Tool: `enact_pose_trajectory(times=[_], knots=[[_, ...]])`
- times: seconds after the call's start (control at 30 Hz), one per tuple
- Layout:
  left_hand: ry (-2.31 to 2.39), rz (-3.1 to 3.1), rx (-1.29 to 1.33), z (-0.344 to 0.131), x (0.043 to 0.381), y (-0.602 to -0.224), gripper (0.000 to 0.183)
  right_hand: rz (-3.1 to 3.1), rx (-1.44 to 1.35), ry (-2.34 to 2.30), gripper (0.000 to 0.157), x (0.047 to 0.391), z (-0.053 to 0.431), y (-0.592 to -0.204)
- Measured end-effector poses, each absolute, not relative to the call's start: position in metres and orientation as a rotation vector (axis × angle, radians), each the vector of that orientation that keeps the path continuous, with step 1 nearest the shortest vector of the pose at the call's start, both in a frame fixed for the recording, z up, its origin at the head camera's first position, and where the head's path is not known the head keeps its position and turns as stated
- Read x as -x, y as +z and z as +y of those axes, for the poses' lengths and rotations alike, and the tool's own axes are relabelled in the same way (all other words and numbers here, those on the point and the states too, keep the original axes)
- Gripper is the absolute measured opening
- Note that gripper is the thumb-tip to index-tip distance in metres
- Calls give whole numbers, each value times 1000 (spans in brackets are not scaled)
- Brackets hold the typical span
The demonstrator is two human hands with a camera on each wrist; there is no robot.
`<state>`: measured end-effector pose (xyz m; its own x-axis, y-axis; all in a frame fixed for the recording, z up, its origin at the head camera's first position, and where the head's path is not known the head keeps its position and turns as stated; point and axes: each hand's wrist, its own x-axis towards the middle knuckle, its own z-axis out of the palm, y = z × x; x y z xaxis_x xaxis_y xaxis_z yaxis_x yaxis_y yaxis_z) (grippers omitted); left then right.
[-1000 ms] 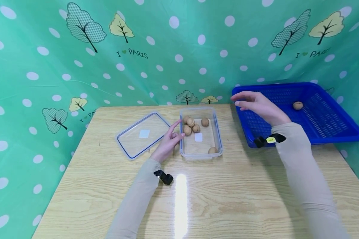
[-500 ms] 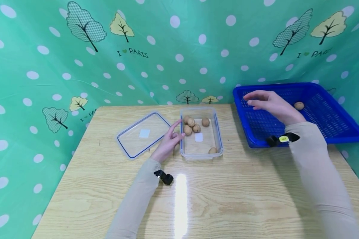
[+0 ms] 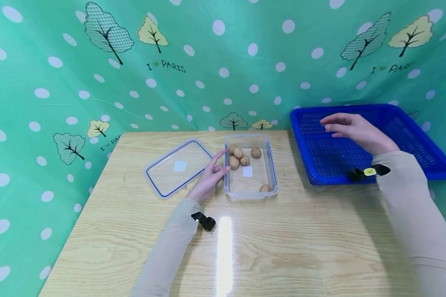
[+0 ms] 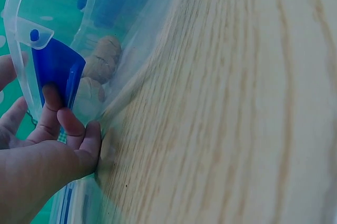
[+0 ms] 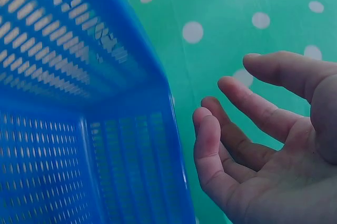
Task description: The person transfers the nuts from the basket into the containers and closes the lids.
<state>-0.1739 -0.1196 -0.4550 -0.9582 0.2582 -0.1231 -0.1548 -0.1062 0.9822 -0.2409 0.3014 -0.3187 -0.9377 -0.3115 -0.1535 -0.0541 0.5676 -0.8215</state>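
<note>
My left hand point(image 3: 208, 179) touches the left side of a clear plastic food container point(image 3: 250, 194), its fingertips at the rim. In the left wrist view the fingers lie against the container's blue latch point(image 4: 59, 71). Inside the container, several walnuts point(image 3: 233, 162) cluster at the back left. One walnut point(image 3: 256, 152) sits apart near the back wall and another walnut point(image 3: 265, 188) near the front right corner. Over the blue plastic basket point(image 3: 304, 165) hovers my right hand point(image 3: 360, 131), its fingers loosely bent and nothing in them, as the right wrist view confirms.
The container's clear lid point(image 3: 167, 187) with a blue seal lies on the wooden table point(image 3: 282, 239) left of the container. A green dotted cloth point(image 3: 193, 103) hangs behind the table and along its sides.
My right hand has moved right, from the basket's left rim to farther over the basket, and now hides the walnut seen inside earlier. My left hand stays at the container.
</note>
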Motion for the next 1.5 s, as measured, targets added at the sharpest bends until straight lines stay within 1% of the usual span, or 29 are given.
enact_pose_trajectory(times=[0.33,0.53,0.63,0.8,0.83,1.03,1.13,1.33,1.4,1.5], knots=[[2142,1902,-117,-121,174,-456,61,2515,227,-1334,46,248,327,-318],[2141,1893,-128,-120,175,-456,62,2503,159,-1285,48,257,345,-319],[2145,1873,-143,-120,175,-456,63,2503,98,-1259,45,262,353,-320],[2145,1831,-140,-120,174,-446,65,2488,58,-1268,42,270,362,-323],[2143,1830,-137,-120,174,-446,65,2485,56,-1257,44,272,363,-325],[2132,1878,-126,-121,177,-457,64,2506,63,-1206,43,279,376,-338],[2138,1891,-120,-120,177,-457,62,2508,70,-1256,35,281,385,-346],[2155,1878,-138,-119,175,-457,61,2516,32,-1364,14,284,401,-360],[2153,1873,-136,-120,175,-456,61,2496,2,-1419,13,286,404,-363],[2149,1868,-122,-120,174,-455,62,2443,-42,-1508,18,287,409,-366]])
